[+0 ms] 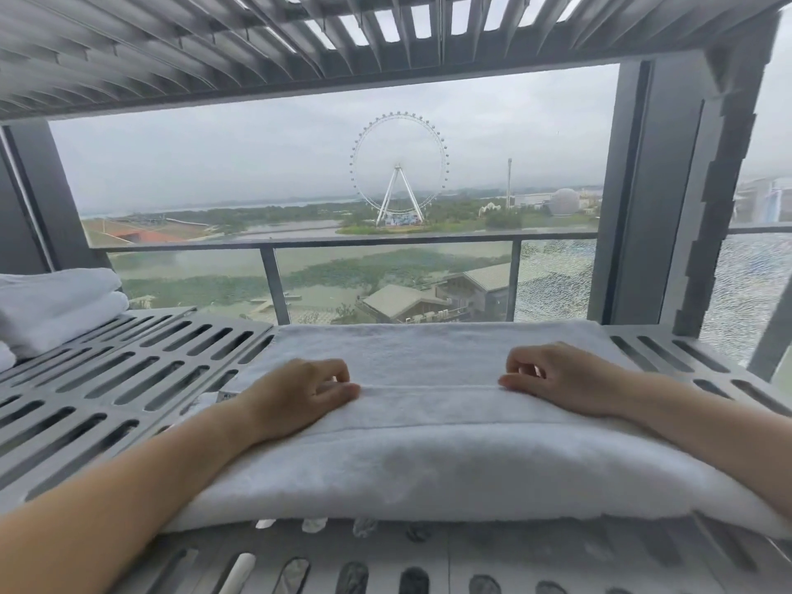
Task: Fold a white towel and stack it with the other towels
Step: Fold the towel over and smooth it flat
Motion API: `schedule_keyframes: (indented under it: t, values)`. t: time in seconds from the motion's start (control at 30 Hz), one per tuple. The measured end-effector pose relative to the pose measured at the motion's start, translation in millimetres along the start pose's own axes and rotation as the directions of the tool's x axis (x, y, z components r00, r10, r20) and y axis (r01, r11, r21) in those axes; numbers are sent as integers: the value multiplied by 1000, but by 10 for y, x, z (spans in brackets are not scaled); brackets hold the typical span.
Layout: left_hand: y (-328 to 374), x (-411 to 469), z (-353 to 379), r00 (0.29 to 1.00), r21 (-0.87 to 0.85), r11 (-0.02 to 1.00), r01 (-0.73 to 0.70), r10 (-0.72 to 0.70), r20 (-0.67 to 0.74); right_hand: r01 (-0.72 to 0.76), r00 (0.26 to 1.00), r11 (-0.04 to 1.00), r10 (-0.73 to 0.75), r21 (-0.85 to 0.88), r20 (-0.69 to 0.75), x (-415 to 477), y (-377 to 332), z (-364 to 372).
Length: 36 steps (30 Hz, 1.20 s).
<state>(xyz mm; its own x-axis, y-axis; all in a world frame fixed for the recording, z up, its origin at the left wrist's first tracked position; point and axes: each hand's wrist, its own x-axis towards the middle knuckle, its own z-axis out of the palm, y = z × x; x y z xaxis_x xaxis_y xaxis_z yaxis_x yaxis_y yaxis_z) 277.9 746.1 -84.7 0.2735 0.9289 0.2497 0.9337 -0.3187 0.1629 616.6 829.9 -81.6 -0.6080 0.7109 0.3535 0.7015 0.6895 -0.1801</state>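
Observation:
A white towel [428,456] lies folded across the slotted grey metal shelf [128,370], its near fold thick and rounded. My left hand [300,392] rests on its left part, fingers curled, thumb and fingertips pinching the folded edge that runs across the middle. My right hand [557,379] does the same on the right part, fingers bent over that edge. A stack of folded white towels [55,310] sits at the far left of the shelf.
A slatted metal shelf [300,40] hangs overhead. Behind the shelf stands a window with a glass balcony railing [343,244], framed by dark pillars [643,199]. The shelf's slots run left and right of the towel.

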Motion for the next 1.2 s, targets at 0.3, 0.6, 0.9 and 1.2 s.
schedule_keyframes:
  t: [0.3, 0.6, 0.9, 1.2]
  values:
    - [-8, -83, -123, 999, -19, 999, -36, 37, 13, -2, 994, 996, 12, -88, 111, -13, 86, -28]
    - [274, -104, -268, 977, 99, 982, -161, 173, -124, 122, 992, 983, -118, -137, 36, -36, -185, -199]
    - [887, -611, -230, 927, 61, 941, -334, 339, -158, 334, 940, 942, -330, -33, 88, -526, -1122, -302]
    - [689, -953, -121, 947, 172, 934, -314, 320, -9, 118, 980, 984, -93, -137, 173, -993, -1200, -151]
